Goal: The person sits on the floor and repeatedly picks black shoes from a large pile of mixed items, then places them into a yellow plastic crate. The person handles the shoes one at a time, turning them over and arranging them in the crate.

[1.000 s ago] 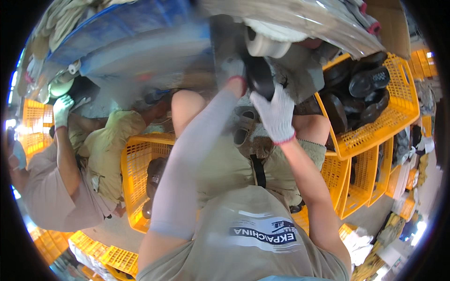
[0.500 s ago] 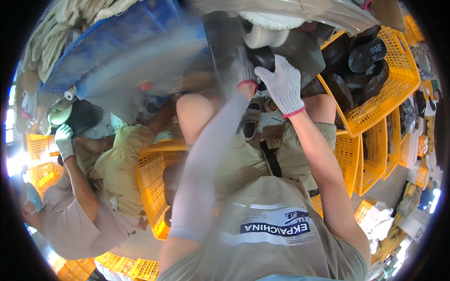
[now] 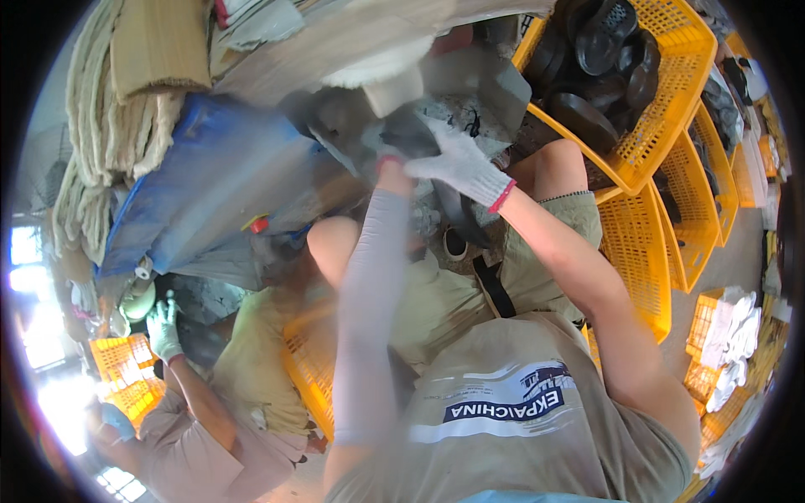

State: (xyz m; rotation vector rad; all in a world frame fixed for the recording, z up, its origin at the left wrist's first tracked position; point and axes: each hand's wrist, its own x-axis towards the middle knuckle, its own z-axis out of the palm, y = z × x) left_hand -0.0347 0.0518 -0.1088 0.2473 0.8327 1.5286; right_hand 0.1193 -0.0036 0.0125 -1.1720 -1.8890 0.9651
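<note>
Head view: the right hand (image 3: 464,163), gloved in white knit, clamps a black, rounded shoe piece (image 3: 409,134) between thumb and fingers, just below a white cylindrical roller (image 3: 396,90). Left hand (image 3: 387,151): close beside the right, blurred; grip cannot be determined.

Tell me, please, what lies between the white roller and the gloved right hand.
In the head view, a dark, blurred piece lies between the white roller and the right hand.
</note>
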